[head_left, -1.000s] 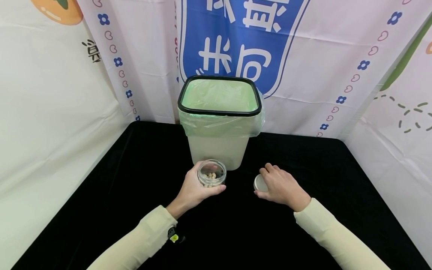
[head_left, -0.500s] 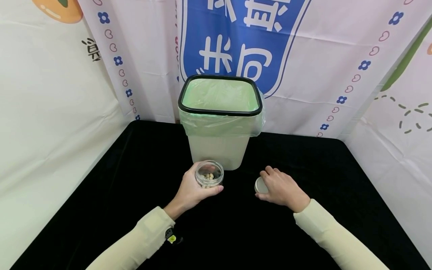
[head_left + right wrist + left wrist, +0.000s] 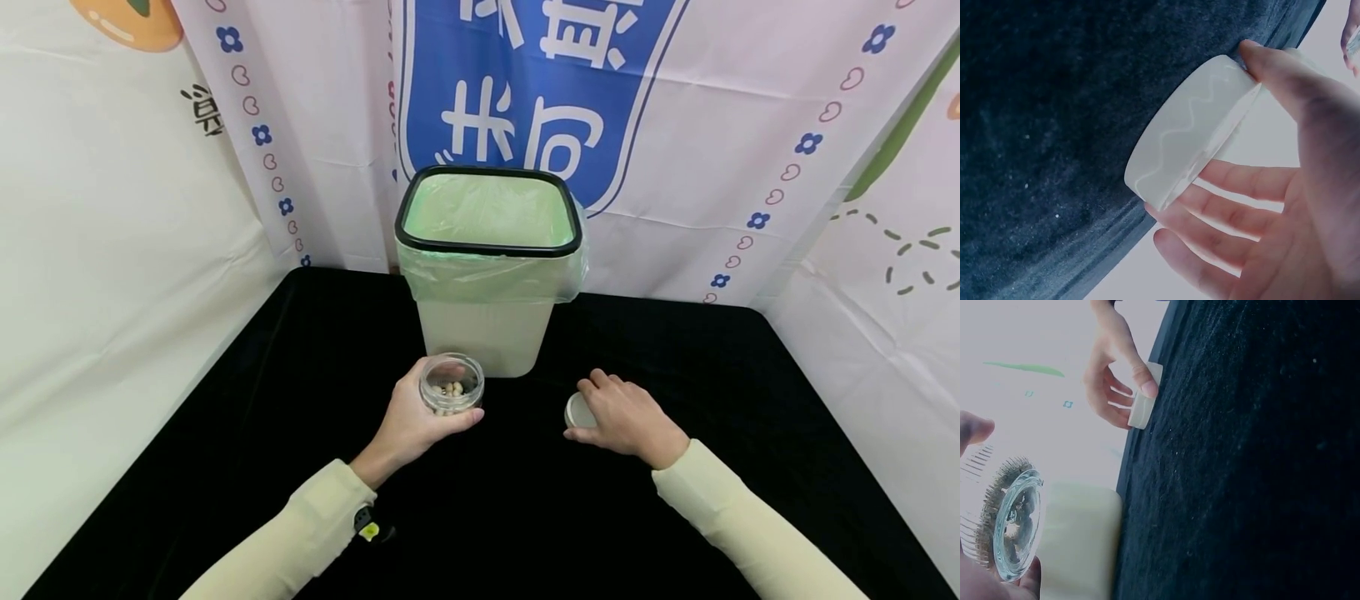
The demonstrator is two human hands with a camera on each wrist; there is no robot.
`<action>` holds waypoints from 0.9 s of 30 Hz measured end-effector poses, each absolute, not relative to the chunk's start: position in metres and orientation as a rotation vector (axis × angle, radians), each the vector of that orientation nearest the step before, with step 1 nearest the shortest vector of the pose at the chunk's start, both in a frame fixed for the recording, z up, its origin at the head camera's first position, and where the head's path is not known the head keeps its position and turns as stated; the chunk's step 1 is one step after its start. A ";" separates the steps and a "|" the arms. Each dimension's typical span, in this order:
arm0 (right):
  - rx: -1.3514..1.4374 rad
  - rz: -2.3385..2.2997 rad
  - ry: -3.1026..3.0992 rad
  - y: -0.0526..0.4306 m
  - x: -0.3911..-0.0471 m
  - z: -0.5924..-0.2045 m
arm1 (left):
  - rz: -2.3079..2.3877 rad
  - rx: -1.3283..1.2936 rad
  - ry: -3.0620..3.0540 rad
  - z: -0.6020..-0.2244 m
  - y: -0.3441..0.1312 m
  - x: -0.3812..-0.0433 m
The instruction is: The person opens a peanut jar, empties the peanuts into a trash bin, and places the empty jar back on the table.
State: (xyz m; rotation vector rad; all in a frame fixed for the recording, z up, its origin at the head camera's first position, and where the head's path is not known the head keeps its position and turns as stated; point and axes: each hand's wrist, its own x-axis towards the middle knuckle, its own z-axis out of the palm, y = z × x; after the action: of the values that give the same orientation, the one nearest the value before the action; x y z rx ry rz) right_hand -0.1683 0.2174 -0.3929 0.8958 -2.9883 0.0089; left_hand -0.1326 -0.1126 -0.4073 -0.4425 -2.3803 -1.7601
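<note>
I register the left hand (image 3: 409, 417) gripping the jar (image 3: 453, 404), mouth up, with the lid (image 3: 580, 412), held by the right hand (image 3: 632, 418), apart to the jar's right.

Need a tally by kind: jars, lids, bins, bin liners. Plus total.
Jar: 1, in the left hand
Lid: 1, in the right hand
Bin: 1
Bin liner: 1, over the bin's rim
Total: 4
</note>
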 end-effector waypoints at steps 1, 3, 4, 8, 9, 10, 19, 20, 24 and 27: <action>0.892 0.007 -2.996 0.217 -0.168 -0.392 | -1.753 -0.438 -2.378 -0.407 -0.114 -0.132; 0.885 -0.006 -3.008 0.217 -0.169 -0.391 | -1.734 -0.428 -2.374 -0.407 -0.116 -0.132; 0.882 -0.013 -3.016 0.217 -0.169 -0.391 | -1.727 -0.425 -2.372 -0.407 -0.117 -0.132; 0.877 -0.035 -3.023 0.218 -0.171 -0.387 | -1.712 -0.399 -2.381 -0.408 -0.121 -0.132; 0.880 -0.032 -3.020 0.219 -0.172 -0.386 | -1.714 -0.392 -2.384 -0.409 -0.122 -0.132; 0.880 -0.030 -3.014 0.219 -0.173 -0.385 | -1.713 -0.387 -2.387 -0.409 -0.124 -0.132; 0.852 -0.012 -2.905 0.218 -0.173 -0.371 | -1.727 -0.358 -2.373 -0.410 -0.136 -0.132; 0.846 -0.015 -2.888 0.218 -0.173 -0.369 | -1.727 -0.360 -2.368 -0.410 -0.137 -0.132; 0.830 0.003 -2.854 0.218 -0.175 -0.363 | -1.718 -0.363 -2.352 -0.409 -0.141 -0.133; 0.818 0.025 -2.856 0.217 -0.177 -0.356 | -1.712 -0.359 -2.343 -0.408 -0.144 -0.134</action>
State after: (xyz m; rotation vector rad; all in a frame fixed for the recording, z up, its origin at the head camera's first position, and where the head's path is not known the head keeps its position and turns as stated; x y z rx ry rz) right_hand -0.1770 0.2169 -0.3556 0.8179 -2.8555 0.0250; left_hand -0.1340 -0.1438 -0.4076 -0.3591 -2.3431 -1.7116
